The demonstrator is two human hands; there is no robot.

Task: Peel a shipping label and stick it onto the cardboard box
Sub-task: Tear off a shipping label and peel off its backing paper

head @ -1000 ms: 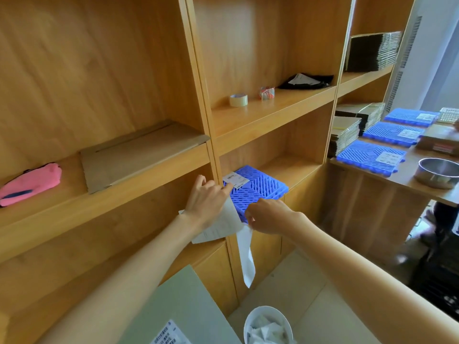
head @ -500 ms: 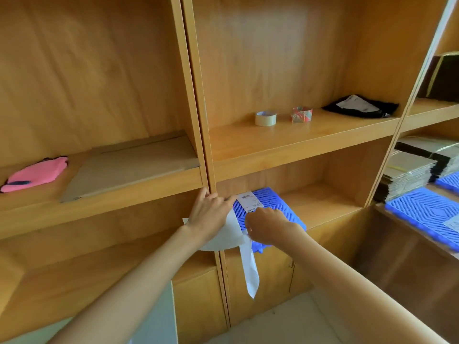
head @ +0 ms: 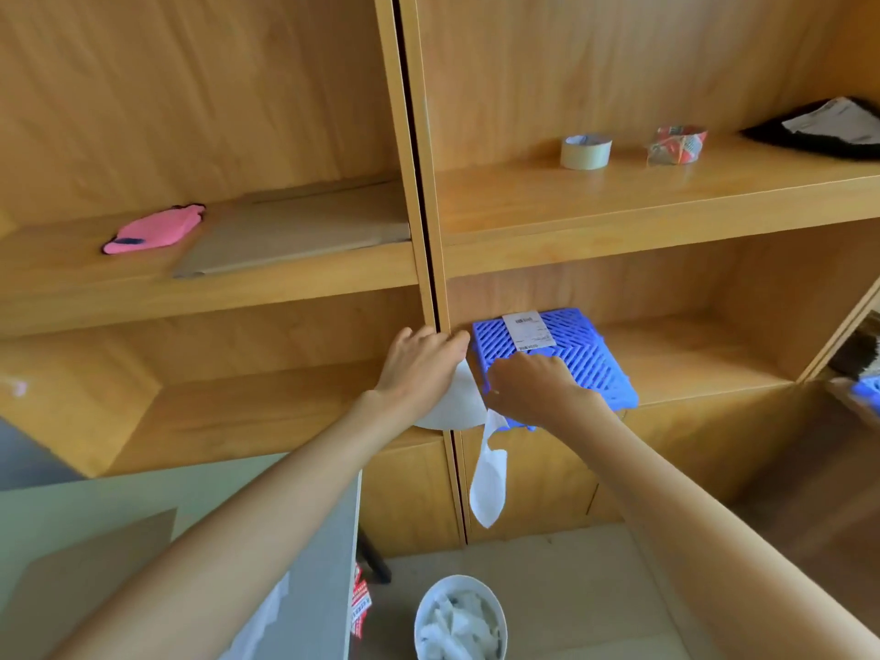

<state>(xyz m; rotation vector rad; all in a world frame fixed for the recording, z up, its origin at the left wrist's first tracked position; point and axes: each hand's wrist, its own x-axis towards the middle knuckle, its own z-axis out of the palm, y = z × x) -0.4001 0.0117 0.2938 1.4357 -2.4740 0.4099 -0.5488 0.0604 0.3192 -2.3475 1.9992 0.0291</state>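
While pressed onto the far left corner of the blue ribbed plastic package (head: 562, 359) on the lower right shelf, one white printed shipping label (head: 529, 331) already lies flat, stuck down and upright to the viewer. Judged from that: peeling done, sticking done or nearly so, though on a blue package and not on anything plainly cardboard. Left to do, probably: a last smoothing, and disposal of the backing.

Right hand (head: 533, 390) fingers down on the near edge of the package just below the label, closed on nothing that shows. Left hand (head: 419, 369) at the upright wooden divider (head: 435, 259), clamped on a curved white backing sheet (head: 452, 407); a second, narrow white strip (head: 488, 488) dangling below between the two hands, held by which hand cannot be told.

Counted outward: one label, one blue package, two loose white papers. On the upper right shelf: one roll of beige tape (head: 585, 151), one small colourful wrapped bundle (head: 676, 144), one black item with paper on it (head: 828, 128). On the upper left shelf: one flat brown cardboard sheet (head: 295, 228), one pink cloth piece (head: 155, 229). On the floor: one white round bin (head: 459, 616) full of crumpled white backing scraps.
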